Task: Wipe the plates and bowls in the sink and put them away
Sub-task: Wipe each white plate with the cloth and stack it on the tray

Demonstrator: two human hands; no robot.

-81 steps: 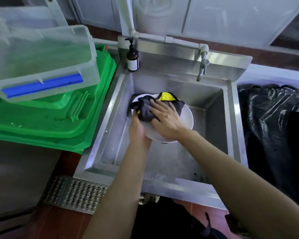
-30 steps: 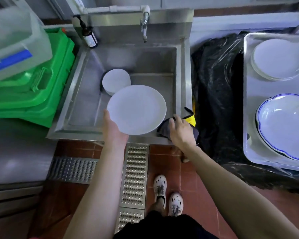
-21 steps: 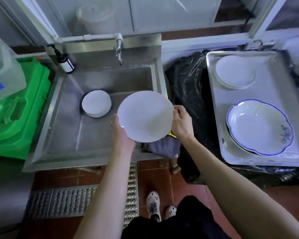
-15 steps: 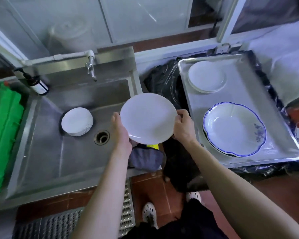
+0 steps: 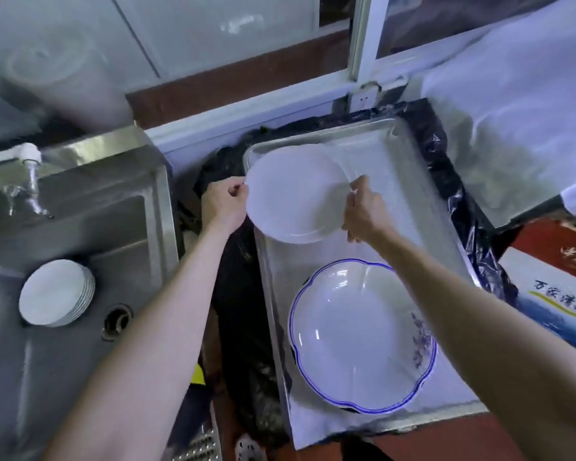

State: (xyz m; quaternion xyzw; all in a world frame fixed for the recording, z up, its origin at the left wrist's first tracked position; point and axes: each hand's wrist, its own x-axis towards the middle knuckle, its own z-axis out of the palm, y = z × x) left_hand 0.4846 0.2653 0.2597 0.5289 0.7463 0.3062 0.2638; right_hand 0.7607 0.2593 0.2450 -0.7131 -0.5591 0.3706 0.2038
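Over the far end of the tray (image 5: 423, 207), I pinch the plate (image 5: 295, 194) between left hand (image 5: 223, 204) and right hand (image 5: 363, 211), level, the bowl (image 5: 359, 337) nearer me.

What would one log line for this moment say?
both hands: left hand, right hand | hold: white plate | over: metal tray

left hand (image 5: 225, 204) and right hand (image 5: 363, 211) pinch opposite rims of white plate (image 5: 296, 194), upper centre, over steel tray (image 5: 426, 201) | blue-rimmed bowl (image 5: 359, 334) in tray, lower right | stack of small plates (image 5: 55, 296) in sink (image 5: 64, 377), left | tap (image 5: 30, 181) upper left
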